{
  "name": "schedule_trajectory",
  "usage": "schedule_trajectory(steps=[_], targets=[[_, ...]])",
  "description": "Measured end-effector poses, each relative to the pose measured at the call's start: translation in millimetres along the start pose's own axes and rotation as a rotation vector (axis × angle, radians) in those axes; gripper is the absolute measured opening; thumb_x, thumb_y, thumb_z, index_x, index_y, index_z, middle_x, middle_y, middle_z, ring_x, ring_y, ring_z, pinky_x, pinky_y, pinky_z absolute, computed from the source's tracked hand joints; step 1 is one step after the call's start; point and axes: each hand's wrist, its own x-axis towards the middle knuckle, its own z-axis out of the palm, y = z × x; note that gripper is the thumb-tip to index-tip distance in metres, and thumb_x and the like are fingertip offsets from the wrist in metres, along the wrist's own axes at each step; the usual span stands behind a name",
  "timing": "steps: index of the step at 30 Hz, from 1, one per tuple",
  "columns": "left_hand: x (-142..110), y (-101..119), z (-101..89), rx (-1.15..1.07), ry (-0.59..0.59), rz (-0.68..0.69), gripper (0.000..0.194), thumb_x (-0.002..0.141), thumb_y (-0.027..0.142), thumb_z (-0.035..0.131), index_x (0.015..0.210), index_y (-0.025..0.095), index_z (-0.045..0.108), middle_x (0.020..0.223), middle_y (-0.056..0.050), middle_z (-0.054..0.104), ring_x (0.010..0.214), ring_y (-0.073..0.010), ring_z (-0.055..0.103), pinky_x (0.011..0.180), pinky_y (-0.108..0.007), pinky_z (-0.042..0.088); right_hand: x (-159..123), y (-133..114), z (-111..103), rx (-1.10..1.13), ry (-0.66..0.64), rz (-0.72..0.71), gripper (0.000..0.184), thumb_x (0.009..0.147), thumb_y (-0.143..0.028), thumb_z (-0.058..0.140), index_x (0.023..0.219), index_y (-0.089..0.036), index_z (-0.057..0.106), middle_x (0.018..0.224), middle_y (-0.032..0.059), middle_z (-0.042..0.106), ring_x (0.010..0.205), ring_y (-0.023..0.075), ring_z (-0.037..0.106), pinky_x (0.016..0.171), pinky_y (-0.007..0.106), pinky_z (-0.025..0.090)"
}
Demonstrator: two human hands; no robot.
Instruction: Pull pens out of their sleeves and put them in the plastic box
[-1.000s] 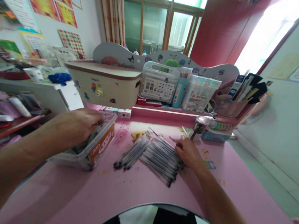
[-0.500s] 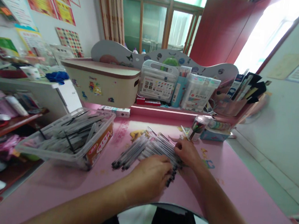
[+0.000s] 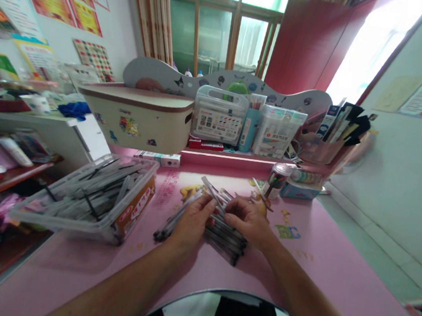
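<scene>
Clear-barrelled pens with dark ends lie in two bunches on the pink desk. The right bunch of pens point(image 3: 226, 242) fans out below both hands, while the left bunch of pens point(image 3: 168, 228) is partly covered by my left hand point(image 3: 194, 219). That hand is closed, thumb against fingers, on a pale clear pen point(image 3: 211, 188) that slants up and to the left. My right hand point(image 3: 247, 219) is close beside it with fingers curled together above the right bunch; what they pinch, if anything, is hidden.
A clear plastic tub point(image 3: 102, 224) full of similar pens stands at left. Behind my right hand are a thin white stick point(image 3: 262, 192), a jar of pens point(image 3: 277, 180) and a blue box point(image 3: 300, 190). A beige bin point(image 3: 135, 120) and marker cases point(image 3: 219, 116) line the shelf.
My left hand has moved up and left from the dark ends of the right bunch and now holds a pen. My right hand has shifted left, close to it. The view has moved slightly.
</scene>
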Motion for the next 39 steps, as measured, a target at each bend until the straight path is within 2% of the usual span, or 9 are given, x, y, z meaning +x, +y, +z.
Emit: schedule_trajectory(steps=[4,8,10,13,16,19,23,28,39], targets=[[0.6,4.9,-3.7,-0.141,-0.108,-0.058,0.02,0.079,0.035,0.068,0.082,0.017,0.063,0.07,-0.001,0.063,0.056,-0.0108,0.056,0.047,-0.019,0.04,-2.3,-0.8,-2.1,-0.122,0.076,-0.089,0.012,0.086,-0.029,0.059,0.088,-0.019,0.065,0.078,0.0023,0.064,0.072,0.0158,0.058,0.066,0.028,0.047],[2.4,4.8,-11.1,-0.136,-0.246,-0.285,0.019,0.079,0.032,0.063,0.073,0.015,0.062,0.05,0.001,0.052,0.04,-0.0083,0.043,0.04,-0.018,0.031,-4.0,-6.2,-5.5,-0.475,0.283,-0.367,0.041,0.085,-0.02,0.055,0.126,-0.02,0.057,0.126,0.0135,0.06,0.117,0.026,0.055,0.095,0.043,0.046],[3.5,3.9,-13.9,-0.098,-0.29,-0.36,0.018,0.077,0.029,0.063,0.068,0.014,0.061,0.047,0.002,0.05,0.04,-0.0072,0.042,0.04,-0.017,0.03,-4.8,-7.6,-4.4,-0.618,0.218,-0.459,0.049,0.085,-0.016,0.054,0.135,-0.021,0.052,0.141,0.0144,0.052,0.133,0.028,0.043,0.108,0.049,0.037],[6.3,3.9,-17.3,-0.08,-0.308,-0.399,0.019,0.075,0.028,0.066,0.065,0.013,0.059,0.048,0.002,0.049,0.039,-0.0055,0.039,0.038,-0.017,0.024,-5.3,-5.8,-0.7,-0.685,0.046,-0.475,0.033,0.09,-0.016,0.05,0.121,-0.021,0.062,0.124,0.0129,0.064,0.123,0.027,0.053,0.107,0.048,0.038],[9.4,7.2,-19.3,-0.09,-0.243,-0.314,0.026,0.077,0.035,0.065,0.064,0.014,0.058,0.05,0.002,0.049,0.04,-0.0054,0.038,0.039,-0.017,0.024,-5.4,-3.0,2.2,-0.639,0.014,-0.335,0.022,0.094,-0.018,0.045,0.105,-0.019,0.064,0.101,0.0106,0.07,0.098,0.0235,0.063,0.091,0.04,0.047],[7.9,14.7,-17.0,-0.01,-0.17,-0.086,0.021,0.075,0.034,0.07,0.082,0.015,0.063,0.062,0.001,0.058,0.047,-0.0068,0.044,0.045,-0.018,0.03,-6.0,-3.7,4.4,-0.522,0.05,-0.164,0.019,0.095,-0.019,0.042,0.094,-0.02,0.061,0.085,0.005,0.066,0.081,0.0187,0.062,0.076,0.031,0.048],[-0.2,22.5,-10.0,0.134,-0.197,0.086,0.042,0.072,0.034,0.077,0.109,0.019,0.064,0.066,0.004,0.057,0.05,-0.0072,0.044,0.048,-0.019,0.032,-7.4,-7.1,8.9,-0.437,0.011,-0.142,0.018,0.095,-0.02,0.044,0.093,-0.02,0.061,0.091,0.0049,0.066,0.085,0.0186,0.061,0.081,0.03,0.047],[-3.1,17.2,-9.7,0.322,-0.135,0.177,0.028,0.083,0.042,0.066,0.084,0.014,0.068,0.059,0.002,0.053,0.05,-0.0084,0.042,0.049,-0.022,0.033,-7.8,-11.7,12.6,-0.469,-0.062,-0.14,0.024,0.097,-0.022,0.042,0.101,-0.019,0.065,0.098,0.0074,0.069,0.092,0.0208,0.061,0.091,0.035,0.046],[-3.9,14.4,-9.9,0.327,-0.124,0.21,0.027,0.084,0.042,0.063,0.081,0.015,0.065,0.063,0.002,0.056,0.051,-0.0091,0.047,0.051,-0.022,0.037,-8.8,-23.6,13.0,-0.308,-0.091,-0.105,0.028,0.096,-0.025,0.044,0.107,-0.021,0.07,0.103,0.0063,0.072,0.097,0.021,0.065,0.092,0.034,0.047]])
